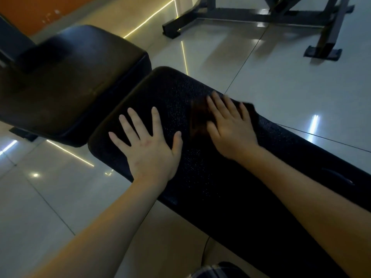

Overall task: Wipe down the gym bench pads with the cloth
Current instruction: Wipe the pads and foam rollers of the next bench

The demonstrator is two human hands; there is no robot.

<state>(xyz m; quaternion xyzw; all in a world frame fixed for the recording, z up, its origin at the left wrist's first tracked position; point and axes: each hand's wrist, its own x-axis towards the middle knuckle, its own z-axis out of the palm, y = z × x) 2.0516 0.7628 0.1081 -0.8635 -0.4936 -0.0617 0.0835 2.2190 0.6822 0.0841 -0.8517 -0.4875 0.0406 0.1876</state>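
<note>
**Fig.** Left hand (149, 146) lies flat, fingers spread, on the long pad (210, 177). Right hand (230, 125), fingers straight, presses the dark cloth (198, 117) near the pad's far-right edge. Risk: the cloth, pressed but not pinched, may bunch or slip off that edge.

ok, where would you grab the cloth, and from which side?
Probably the free flap of the cloth on the thumb side of the right hand, pinched from above. It lies flat on the long pad under that hand, so only its exposed edges offer a hold.
</note>
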